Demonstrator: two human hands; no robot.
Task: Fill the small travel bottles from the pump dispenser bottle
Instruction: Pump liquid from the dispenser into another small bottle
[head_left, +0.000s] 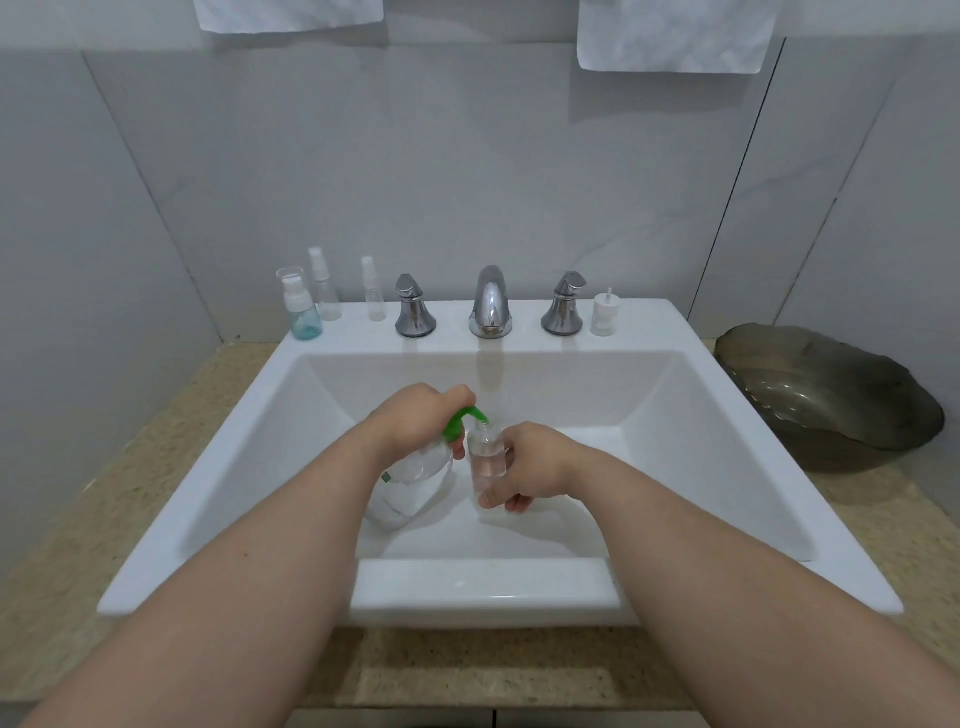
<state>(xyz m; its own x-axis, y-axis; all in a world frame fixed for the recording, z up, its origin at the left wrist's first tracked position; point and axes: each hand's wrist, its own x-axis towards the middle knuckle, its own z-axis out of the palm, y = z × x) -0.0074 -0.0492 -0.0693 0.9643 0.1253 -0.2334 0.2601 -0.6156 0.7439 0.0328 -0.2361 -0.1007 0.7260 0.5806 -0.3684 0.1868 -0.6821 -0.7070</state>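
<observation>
Over the white sink basin (649, 415), my left hand (415, 415) grips the green pump head of a clear pump dispenser bottle (410, 483), which leans to the left. The green spout (470, 415) points at the open neck of a small clear travel bottle (485, 460), upright in my right hand (535, 462). Some clear liquid shows inside that small bottle. On the back ledge at the left stand a capped bluish pump bottle (301, 312) and two clear spray bottles (324, 286) (374, 291). A white pump cap (604, 313) stands at the ledge's right end.
A chrome faucet (490, 304) with two chrome handles (414, 306) (563, 306) rises at the back of the sink. A dark glass bowl (831, 395) rests on the speckled countertop (78, 519) at the right. White towels (675, 31) hang on the tiled wall above.
</observation>
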